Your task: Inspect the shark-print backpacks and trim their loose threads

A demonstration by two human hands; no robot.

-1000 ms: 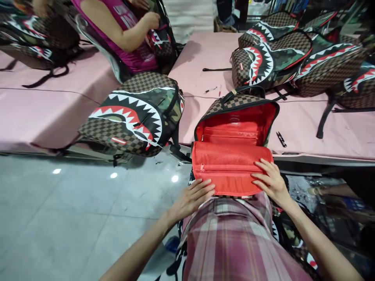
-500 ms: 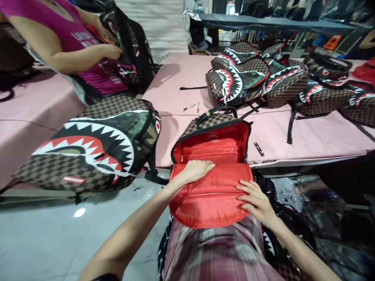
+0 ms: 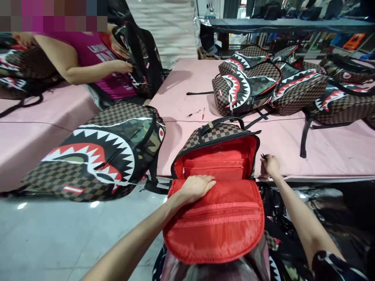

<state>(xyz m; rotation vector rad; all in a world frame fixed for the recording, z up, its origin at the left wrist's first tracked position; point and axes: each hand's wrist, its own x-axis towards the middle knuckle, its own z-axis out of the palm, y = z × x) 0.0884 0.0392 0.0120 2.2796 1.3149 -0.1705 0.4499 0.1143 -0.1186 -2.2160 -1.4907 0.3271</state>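
An unzipped backpack point(image 3: 227, 134) in brown-and-black check stands at the table's near edge. Its front panel point(image 3: 216, 242) hangs folded down toward me, red lining and a zipped inner pocket showing. Flat on the upper part of that lining lies my left hand point(image 3: 197, 188), fingers stretched out and holding nothing. To the right of the bag, on the pink tabletop, my right hand point(image 3: 271, 166) has its fingers closed around small black thread snips point(image 3: 264, 157). Only the tips of the snips show; the rest is hidden in the hand.
A shark-mouth backpack point(image 3: 96, 156) lies at the left, overhanging the table edge. Several similar backpacks point(image 3: 249, 86) are piled at the back right of the pink table point(image 3: 175, 86). Two pens point(image 3: 193, 114) lie behind my bag. A co-worker in a magenta shirt point(image 3: 96, 78) handles a dark backpack point(image 3: 143, 58).
My right hand has left the red panel, reached forward and right to the table, and closed on the thread snips. My left hand stays on the lining. The view has shifted slightly.
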